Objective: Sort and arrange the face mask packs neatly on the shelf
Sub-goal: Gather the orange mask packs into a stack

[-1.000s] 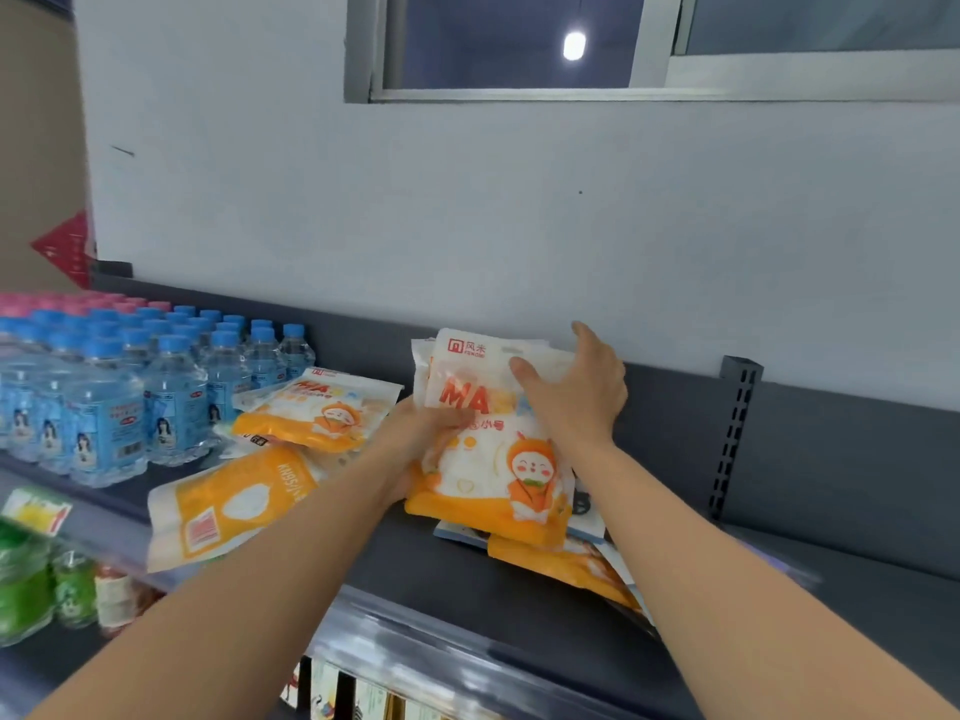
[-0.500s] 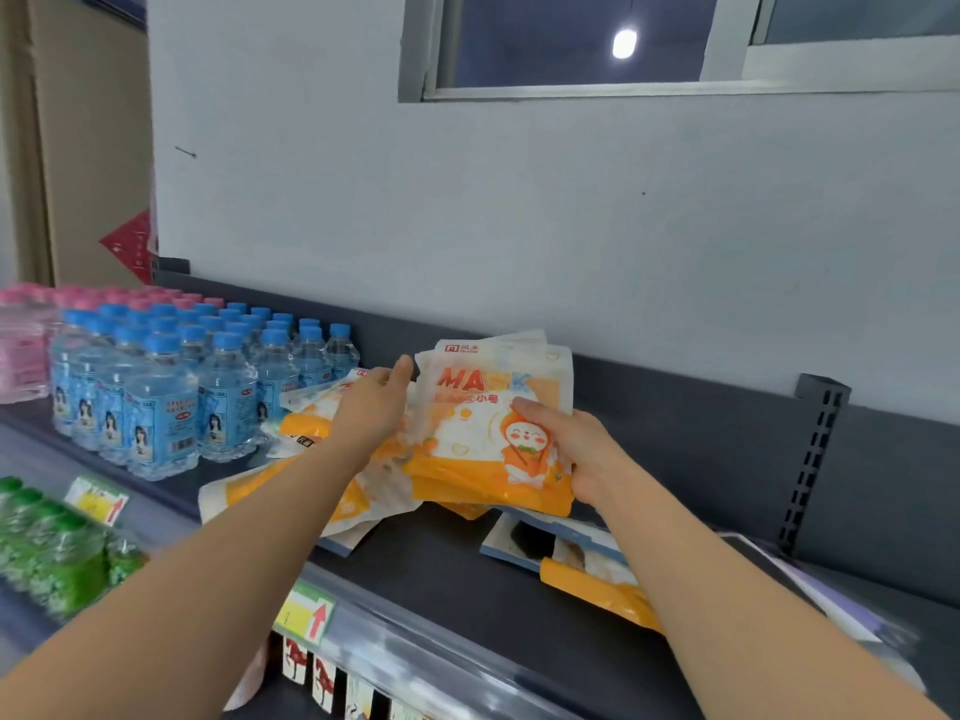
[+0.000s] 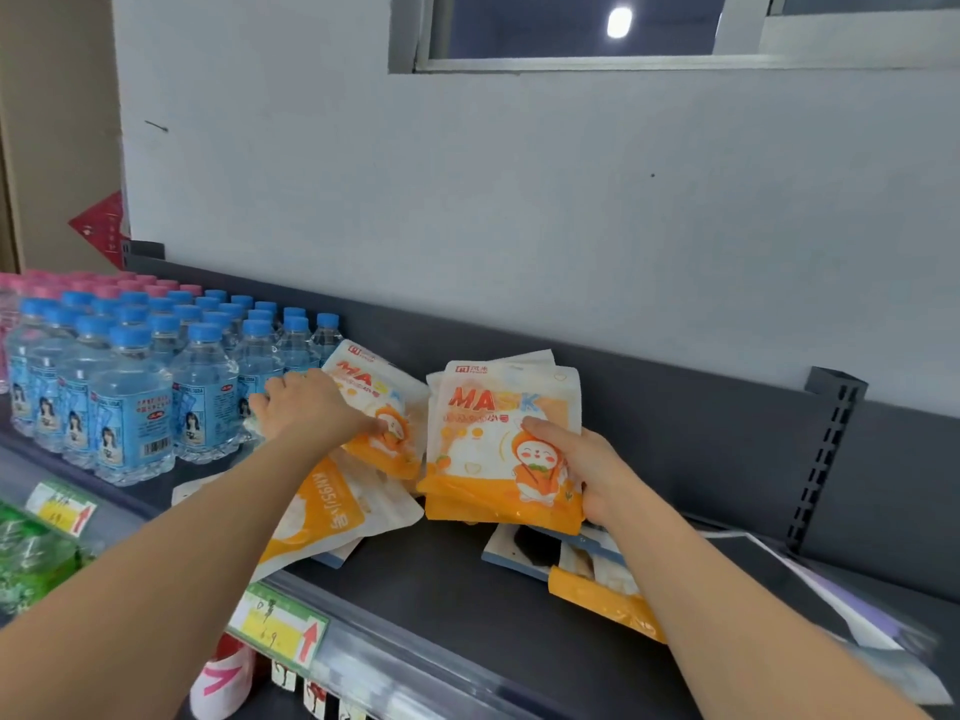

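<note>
On the dark grey shelf (image 3: pixel 467 579), head view, mid-length and toward its back wall, the right hand (image 3: pixel 587 472) grasps a stack of mask packs (image 3: pixel 498 444) by the lower right corner, thumb across the front face. The stack stands nearly upright, long axis vertical, top edge toward the back wall, printed face toward the camera. Front pack: white upper part with red and orange "MASK" lettering, a cartoon figure in an orange hood, an orange band along the bottom. Edges of further packs show behind it, slightly fanned.

Left of the stack, the left hand (image 3: pixel 306 407) lies palm-down with fingers curled on a second mask pack (image 3: pixel 379 407) of the same print, tilted, top edge toward the back wall, leaning beside the water bottles (image 3: pixel 135 392). Whether that hand is gripping or only pressing cannot be told.

Nearer the shelf's front edge, an orange KN95 pack (image 3: pixel 322 511) lies flat under the left forearm, lettering running sideways. Under the right forearm, loose flat packs (image 3: pixel 582 569) lie askew, one white and blue, one orange.

Blue-capped bottles fill the shelf's left end, pink-capped bottles (image 3: pixel 78 283) behind them. A yellow-green price tag (image 3: pixel 280 623) sits on the front rail.
</note>
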Tool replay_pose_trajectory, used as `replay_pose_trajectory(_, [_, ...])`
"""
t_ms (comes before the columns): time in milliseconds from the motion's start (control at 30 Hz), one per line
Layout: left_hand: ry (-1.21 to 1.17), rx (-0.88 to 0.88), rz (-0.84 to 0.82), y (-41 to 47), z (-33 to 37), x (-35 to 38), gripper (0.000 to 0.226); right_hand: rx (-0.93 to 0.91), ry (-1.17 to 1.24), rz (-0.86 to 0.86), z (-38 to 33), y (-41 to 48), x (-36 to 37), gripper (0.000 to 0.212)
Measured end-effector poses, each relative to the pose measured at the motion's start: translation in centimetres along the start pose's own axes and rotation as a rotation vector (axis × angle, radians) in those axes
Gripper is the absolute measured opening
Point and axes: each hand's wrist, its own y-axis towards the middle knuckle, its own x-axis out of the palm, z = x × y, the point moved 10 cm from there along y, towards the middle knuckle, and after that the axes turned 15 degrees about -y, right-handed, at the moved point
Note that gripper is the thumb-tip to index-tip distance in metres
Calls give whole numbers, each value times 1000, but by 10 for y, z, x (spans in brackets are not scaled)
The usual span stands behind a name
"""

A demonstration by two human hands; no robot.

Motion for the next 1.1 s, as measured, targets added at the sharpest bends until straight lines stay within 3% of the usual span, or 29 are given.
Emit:
replay_pose_trajectory(100, [-372, 13, -20, 2, 10, 5, 71, 7, 86, -15, -2, 2, 0, 44])
replay_pose_trajectory(167, [-782, 12, -123, -4, 22, 17, 44, 14, 148, -29, -5, 2, 2, 48])
replay_pose_trajectory(267, [-1086, 15, -317, -28, 51, 31, 19, 1, 244, -30, -13, 0, 4, 45])
replay_pose_trajectory(400, [-1230, 38, -590, -67, 86, 46, 26, -48, 304, -30, -25, -7, -2, 43])
replay_pose_trajectory(500, [-1353, -15, -773, -93, 105, 51, 50, -82, 290, 19, -28, -17, -18, 44])
replay_pose_trajectory(567, [-1309, 7, -914, -108, 116, 55, 63, -115, 228, 118, -28, -24, -37, 47])
replay_pose_trajectory(633, [-1183, 81, -1006, -124, 127, 61, 62, -142, 147, 226, -28, -32, -56, 57])
replay_pose_trajectory(700, [-1140, 112, -1007, -134, 137, 67, 61, -170, 84, 281, -29, -42, -68, 63])
replay_pose_trajectory(833, [-1277, 95, -951, -148, 160, 77, 52, -217, 111, 295, -34, -68, -91, 48])
replay_pose_trajectory(933, [-1362, 104, -983, -168, 182, 85, 55, -203, 222, 286, -28, -89, -119, 77])
replay_pose_trajectory(1100, [-1382, 158, -1021, -215, 225, 97, 52, -220, 160, 470, -14, -136, -178, 60])
